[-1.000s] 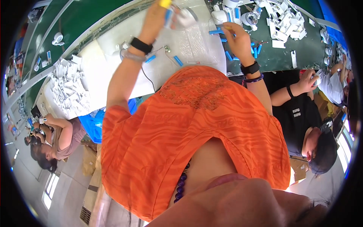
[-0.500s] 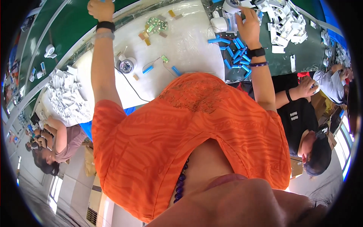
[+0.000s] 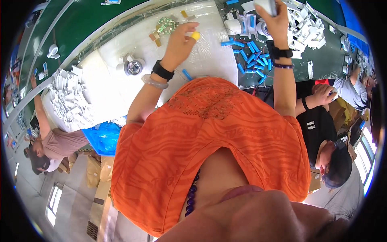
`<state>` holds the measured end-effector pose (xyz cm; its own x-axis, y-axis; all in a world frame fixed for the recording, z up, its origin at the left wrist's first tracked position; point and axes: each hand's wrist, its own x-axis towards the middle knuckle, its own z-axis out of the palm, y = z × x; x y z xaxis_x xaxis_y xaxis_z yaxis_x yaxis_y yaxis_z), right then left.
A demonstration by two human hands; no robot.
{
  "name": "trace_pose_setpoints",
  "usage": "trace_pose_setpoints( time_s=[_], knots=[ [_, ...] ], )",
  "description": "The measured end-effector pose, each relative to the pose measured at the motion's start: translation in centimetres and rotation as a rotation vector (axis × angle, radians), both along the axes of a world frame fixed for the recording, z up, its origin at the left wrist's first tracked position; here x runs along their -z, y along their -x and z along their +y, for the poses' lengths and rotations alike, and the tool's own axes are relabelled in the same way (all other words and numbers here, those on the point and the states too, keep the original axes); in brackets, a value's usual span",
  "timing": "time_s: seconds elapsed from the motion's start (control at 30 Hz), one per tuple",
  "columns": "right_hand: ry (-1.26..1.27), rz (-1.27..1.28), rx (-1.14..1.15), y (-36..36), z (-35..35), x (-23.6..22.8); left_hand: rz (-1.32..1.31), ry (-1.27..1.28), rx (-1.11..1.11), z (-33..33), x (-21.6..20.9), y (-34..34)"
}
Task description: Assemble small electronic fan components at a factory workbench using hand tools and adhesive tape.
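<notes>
My left hand (image 3: pixel 180 44) hovers over the white padded work surface (image 3: pixel 213 50), thumb and fingers apart. A small yellow cap-like piece (image 3: pixel 195 35) shows at its thumb tip; whether worn or held is unclear. Just beyond lie small green circuit boards (image 3: pixel 167 25). My right hand (image 3: pixel 277 26) is closed on a white and grey casing (image 3: pixel 267 7), partly cut off by the top edge. Below that hand lies a heap of blue cylindrical batteries (image 3: pixel 254 56) with wires. A single blue battery (image 3: pixel 187 74) rests near my shirt.
A round white and grey device (image 3: pixel 134 67) stands left of my left wrist. White plastic parts pile up at far left (image 3: pixel 70 99) and right (image 3: pixel 308 30). A clear-and-white assembly (image 3: pixel 246 24) lies beside the batteries. Co-workers sit at left (image 3: pixel 64 141) and right (image 3: pixel 322 121).
My left hand has come from the far left to the middle, leaving a blue-white piece at the far edge. My right hand has shifted right and now holds the white and grey casing.
</notes>
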<state>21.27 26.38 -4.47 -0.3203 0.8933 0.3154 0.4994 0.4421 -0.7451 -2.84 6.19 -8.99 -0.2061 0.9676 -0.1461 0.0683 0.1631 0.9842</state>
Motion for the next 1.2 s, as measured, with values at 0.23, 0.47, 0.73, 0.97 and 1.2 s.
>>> trace_pose_setpoints(
  time_s=[0.23,0.47,0.73,0.97,1.2],
  knots=[
    [0.756,1.084,-0.275,2.2,-9.4,-8.2,0.584,-0.477,0.000,1.9,-5.8,-5.1],
    [1.075,1.368,-0.713,1.0,-11.4,-7.4,0.374,-0.225,0.228,-0.4,-5.1,-4.6],
    [1.547,1.287,-0.538,-0.3,-18.5,-2.5,0.337,-0.077,0.163,-3.5,-9.2,-3.5],
    [1.319,0.333,-0.749,-0.4,-17.4,-7.2,0.678,-0.277,0.252,-3.3,-11.3,-2.7],
    [1.195,0.498,-0.800,-0.6,-16.3,-5.2,0.751,-0.302,0.349,-4.2,-11.3,-2.1]
  ],
)
